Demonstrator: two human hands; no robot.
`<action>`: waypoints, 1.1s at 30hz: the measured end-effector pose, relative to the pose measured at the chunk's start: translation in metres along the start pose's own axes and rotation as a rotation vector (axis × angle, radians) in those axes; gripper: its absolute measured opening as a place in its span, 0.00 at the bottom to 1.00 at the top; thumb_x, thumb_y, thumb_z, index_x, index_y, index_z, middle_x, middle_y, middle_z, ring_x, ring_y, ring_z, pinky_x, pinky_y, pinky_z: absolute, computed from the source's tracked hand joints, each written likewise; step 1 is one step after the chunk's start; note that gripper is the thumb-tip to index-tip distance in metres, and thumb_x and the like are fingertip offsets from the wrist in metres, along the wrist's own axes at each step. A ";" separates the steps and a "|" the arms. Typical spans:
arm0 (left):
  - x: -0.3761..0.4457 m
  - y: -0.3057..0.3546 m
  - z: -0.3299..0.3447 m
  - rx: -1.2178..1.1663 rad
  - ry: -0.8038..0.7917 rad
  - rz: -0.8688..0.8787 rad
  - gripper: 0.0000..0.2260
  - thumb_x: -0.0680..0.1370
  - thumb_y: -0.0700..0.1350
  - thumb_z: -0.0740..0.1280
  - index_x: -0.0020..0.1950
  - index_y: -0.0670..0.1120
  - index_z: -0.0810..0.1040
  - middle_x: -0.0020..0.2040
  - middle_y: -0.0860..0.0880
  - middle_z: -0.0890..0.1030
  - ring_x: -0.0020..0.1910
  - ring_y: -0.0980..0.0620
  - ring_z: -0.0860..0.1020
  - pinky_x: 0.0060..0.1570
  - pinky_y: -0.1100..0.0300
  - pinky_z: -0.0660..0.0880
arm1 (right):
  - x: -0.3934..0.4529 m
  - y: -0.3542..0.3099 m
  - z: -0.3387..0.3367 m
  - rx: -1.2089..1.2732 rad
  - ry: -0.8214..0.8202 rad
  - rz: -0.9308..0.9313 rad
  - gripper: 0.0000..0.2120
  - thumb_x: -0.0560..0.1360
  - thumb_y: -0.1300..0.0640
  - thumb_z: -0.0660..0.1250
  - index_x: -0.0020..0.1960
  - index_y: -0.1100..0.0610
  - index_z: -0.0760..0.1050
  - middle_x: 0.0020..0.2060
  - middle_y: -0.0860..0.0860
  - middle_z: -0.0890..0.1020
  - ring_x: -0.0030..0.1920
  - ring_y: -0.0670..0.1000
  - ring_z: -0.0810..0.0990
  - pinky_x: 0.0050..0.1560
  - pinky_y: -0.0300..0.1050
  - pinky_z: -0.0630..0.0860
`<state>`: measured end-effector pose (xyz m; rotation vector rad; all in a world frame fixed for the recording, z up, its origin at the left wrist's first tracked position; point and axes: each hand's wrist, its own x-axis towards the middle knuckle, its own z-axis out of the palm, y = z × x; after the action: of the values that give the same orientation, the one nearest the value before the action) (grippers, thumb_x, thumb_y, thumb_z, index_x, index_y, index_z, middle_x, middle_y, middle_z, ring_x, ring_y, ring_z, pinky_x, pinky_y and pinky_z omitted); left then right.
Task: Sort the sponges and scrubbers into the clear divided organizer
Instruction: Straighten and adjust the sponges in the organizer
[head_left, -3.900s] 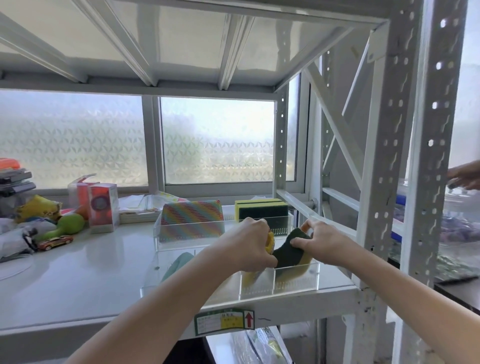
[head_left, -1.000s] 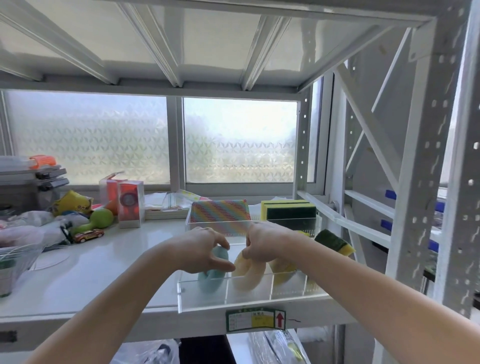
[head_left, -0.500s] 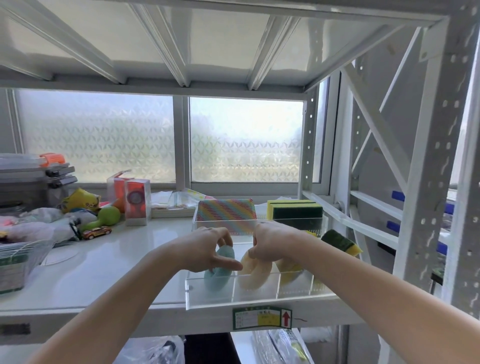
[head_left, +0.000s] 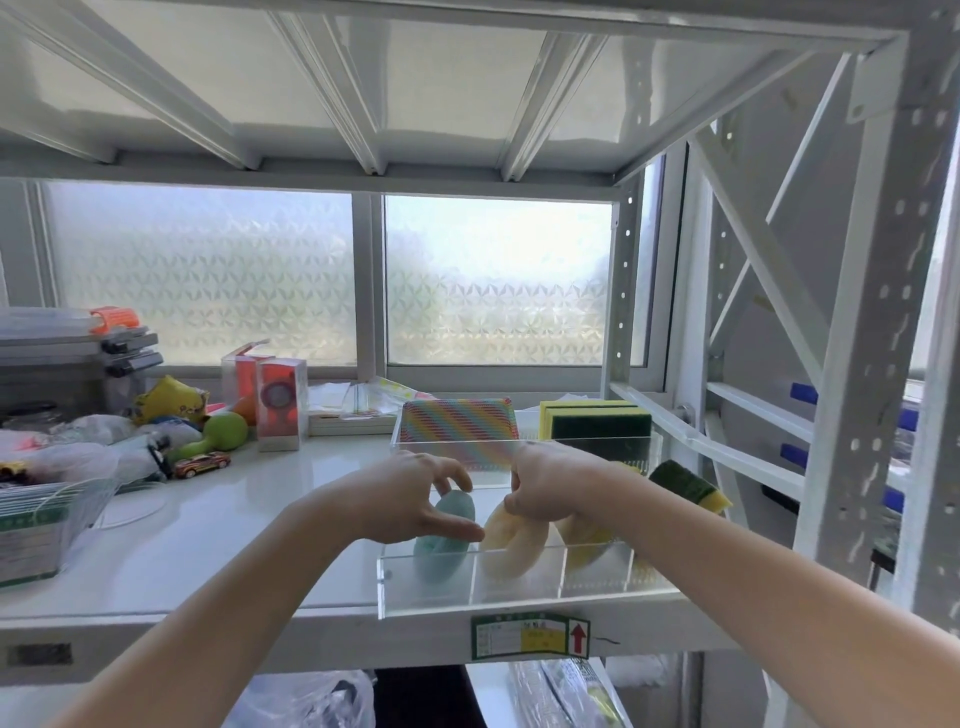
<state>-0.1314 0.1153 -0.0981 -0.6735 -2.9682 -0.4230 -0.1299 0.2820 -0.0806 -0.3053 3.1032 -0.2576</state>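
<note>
The clear divided organizer (head_left: 519, 587) lies on the white shelf. Its front row holds a teal sponge (head_left: 441, 551), a pale yellow round sponge (head_left: 511, 543) and another yellow one (head_left: 584, 540). My right hand (head_left: 545, 488) pinches the top of the pale yellow round sponge. My left hand (head_left: 415, 499) hovers over the teal sponge with fingers spread, thumb tip near the pale yellow sponge. A green and yellow scrub sponge (head_left: 688, 486) leans at the organizer's right edge. At the back stand a rainbow striped sponge (head_left: 460, 423) and a stack of green and yellow sponges (head_left: 595, 421).
Clutter fills the shelf's left side: a toy car (head_left: 201, 464), a green toy (head_left: 224, 431), red boxes (head_left: 278, 410), a wire basket (head_left: 47, 525) and stacked trays (head_left: 78, 348). White rack posts (head_left: 878, 364) stand close on the right. A frosted window is behind.
Since the oldest frame the green and yellow scrub sponge left my hands and now leans at the right edge. Over the last second my hands stayed over the front row.
</note>
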 end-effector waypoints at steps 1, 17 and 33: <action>0.000 0.000 0.000 -0.003 -0.001 0.001 0.27 0.68 0.63 0.69 0.63 0.55 0.73 0.61 0.53 0.77 0.50 0.55 0.72 0.50 0.63 0.69 | 0.000 0.000 0.000 -0.001 0.002 -0.001 0.17 0.76 0.52 0.65 0.63 0.58 0.72 0.55 0.53 0.78 0.45 0.50 0.74 0.35 0.37 0.70; 0.003 -0.003 -0.002 -0.039 0.055 0.042 0.30 0.66 0.66 0.69 0.64 0.55 0.71 0.60 0.54 0.76 0.48 0.58 0.73 0.47 0.66 0.70 | -0.001 0.017 -0.023 0.010 0.063 0.028 0.19 0.75 0.47 0.64 0.61 0.58 0.74 0.52 0.52 0.79 0.48 0.51 0.77 0.50 0.46 0.76; 0.026 0.097 0.034 -0.132 0.186 0.339 0.29 0.72 0.62 0.66 0.71 0.64 0.61 0.67 0.55 0.69 0.65 0.54 0.67 0.63 0.55 0.68 | -0.057 0.141 -0.042 -0.012 0.139 0.292 0.25 0.77 0.43 0.60 0.68 0.56 0.69 0.63 0.54 0.75 0.57 0.52 0.76 0.53 0.43 0.70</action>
<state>-0.1132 0.2199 -0.1030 -1.0636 -2.6023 -0.6170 -0.1027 0.4361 -0.0625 0.1735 3.2281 -0.2635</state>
